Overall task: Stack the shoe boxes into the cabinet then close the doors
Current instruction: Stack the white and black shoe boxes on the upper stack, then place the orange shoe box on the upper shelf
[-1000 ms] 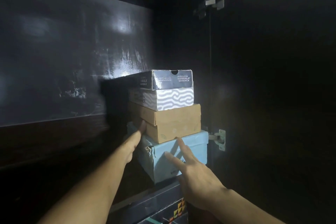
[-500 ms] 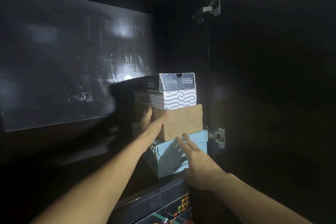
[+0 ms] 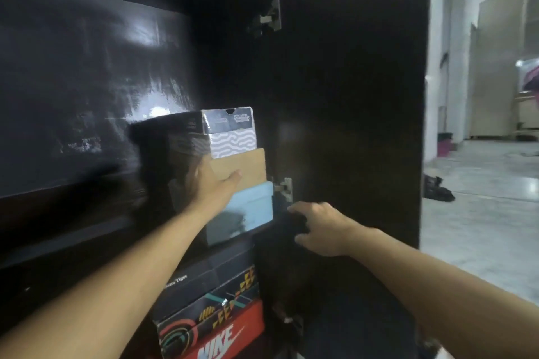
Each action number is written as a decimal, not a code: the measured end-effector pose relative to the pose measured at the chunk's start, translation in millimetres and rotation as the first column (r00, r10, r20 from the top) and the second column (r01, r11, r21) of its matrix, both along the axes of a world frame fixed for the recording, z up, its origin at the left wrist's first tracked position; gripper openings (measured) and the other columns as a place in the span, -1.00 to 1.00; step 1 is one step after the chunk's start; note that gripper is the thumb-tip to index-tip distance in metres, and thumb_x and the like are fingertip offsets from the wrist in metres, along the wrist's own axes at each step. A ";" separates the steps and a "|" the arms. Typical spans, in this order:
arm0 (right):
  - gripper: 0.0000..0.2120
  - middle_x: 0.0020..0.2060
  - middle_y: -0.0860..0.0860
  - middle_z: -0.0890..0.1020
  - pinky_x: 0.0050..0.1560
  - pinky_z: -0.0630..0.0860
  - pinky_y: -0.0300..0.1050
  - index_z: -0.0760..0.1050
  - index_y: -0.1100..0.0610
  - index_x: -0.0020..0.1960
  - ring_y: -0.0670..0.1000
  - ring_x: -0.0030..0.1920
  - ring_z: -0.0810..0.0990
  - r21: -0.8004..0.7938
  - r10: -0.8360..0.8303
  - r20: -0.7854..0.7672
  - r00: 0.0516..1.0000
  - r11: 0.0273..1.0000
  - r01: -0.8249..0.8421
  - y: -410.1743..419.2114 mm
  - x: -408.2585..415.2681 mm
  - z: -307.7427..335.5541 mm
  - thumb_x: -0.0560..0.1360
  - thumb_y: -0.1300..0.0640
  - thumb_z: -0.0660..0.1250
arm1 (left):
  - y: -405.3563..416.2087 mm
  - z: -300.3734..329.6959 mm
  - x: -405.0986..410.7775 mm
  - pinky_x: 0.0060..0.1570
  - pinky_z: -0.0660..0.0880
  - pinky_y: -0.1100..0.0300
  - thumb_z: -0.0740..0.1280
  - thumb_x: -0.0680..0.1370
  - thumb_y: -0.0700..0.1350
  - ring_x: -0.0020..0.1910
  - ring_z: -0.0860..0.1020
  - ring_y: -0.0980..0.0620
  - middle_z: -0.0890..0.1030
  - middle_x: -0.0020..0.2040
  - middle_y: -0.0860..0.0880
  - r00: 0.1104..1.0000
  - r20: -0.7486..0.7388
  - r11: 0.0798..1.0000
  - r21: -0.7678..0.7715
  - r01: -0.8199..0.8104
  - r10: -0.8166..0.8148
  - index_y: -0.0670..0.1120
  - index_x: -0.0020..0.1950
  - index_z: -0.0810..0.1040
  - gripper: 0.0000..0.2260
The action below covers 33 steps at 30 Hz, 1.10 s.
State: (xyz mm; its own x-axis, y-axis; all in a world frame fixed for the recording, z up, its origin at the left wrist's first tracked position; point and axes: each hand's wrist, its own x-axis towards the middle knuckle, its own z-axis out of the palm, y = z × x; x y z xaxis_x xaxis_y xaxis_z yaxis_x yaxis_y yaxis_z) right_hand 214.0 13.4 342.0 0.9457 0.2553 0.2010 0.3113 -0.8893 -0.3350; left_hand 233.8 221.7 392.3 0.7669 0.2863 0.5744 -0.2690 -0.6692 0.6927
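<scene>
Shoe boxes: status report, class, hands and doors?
Left hand flat against brown box. Right hand off the stack, by the open right door. Boxes stacked, doors not closed.

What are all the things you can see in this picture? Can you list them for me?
wavy-pattern box: 1, dark lid, grey-white waves, top of upper stack
brown box: 1, tan, under it
blue box: 1, pale blue, bottom of upper stack
patterned box: 1, black with coloured shapes, lower shelf
red box: 1, red, white lettering, below it
cabinet door: 1, black, open, right
hinges: 2 clear, metal, door edge
left hand: 1, flat against the brown box
right hand: 1, beside the blue box
</scene>
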 end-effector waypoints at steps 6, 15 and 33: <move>-0.48 0.23 0.06 0.59 0.21 0.45 -0.16 0.42 0.08 0.40 0.07 0.18 0.58 0.019 -0.151 -0.008 0.988 0.988 0.151 -95.1 -93.7 -24.3 0.47 0.04 0.41 | -82.0 -32.6 -58.4 0.21 0.45 0.06 0.46 0.43 0.11 0.17 0.55 -0.14 0.59 0.22 -0.15 0.877 -0.401 0.927 0.143 0.346 -0.265 -0.16 0.19 0.56 -0.54; -0.58 0.16 0.00 0.63 0.00 0.48 -0.23 0.51 0.09 0.31 -0.02 0.00 0.60 -0.012 -0.422 -0.175 0.890 0.904 0.426 -238.3 -222.8 -103.3 0.47 0.06 0.43 | -242.0 -117.8 -139.1 0.12 0.50 0.09 0.52 0.36 0.14 0.05 0.60 -0.07 0.61 0.18 -0.10 0.494 -0.757 0.626 0.146 0.766 -0.428 -0.12 0.23 0.54 -0.45; -0.59 0.21 0.14 0.60 0.15 0.48 0.00 0.51 0.15 0.30 0.19 0.23 0.53 -0.006 -0.890 -0.280 0.360 0.377 0.926 -435.9 -381.4 -276.3 0.47 0.10 0.34 | -468.7 -294.3 -267.6 -0.05 0.36 0.13 0.46 0.45 0.06 0.01 0.50 -0.09 0.50 0.06 -0.10 0.096 -0.814 0.374 -0.156 0.914 -0.573 -0.05 0.00 0.52 -0.74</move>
State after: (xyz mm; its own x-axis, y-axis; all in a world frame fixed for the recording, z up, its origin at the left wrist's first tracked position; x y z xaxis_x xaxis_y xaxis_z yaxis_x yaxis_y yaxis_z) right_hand -167.4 -422.5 65.7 0.5996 -0.7969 -0.0733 -0.7485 -0.5261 -0.4037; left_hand -33.8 -247.0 98.1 0.5615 -0.7512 -0.3472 -0.3648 -0.6013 0.7109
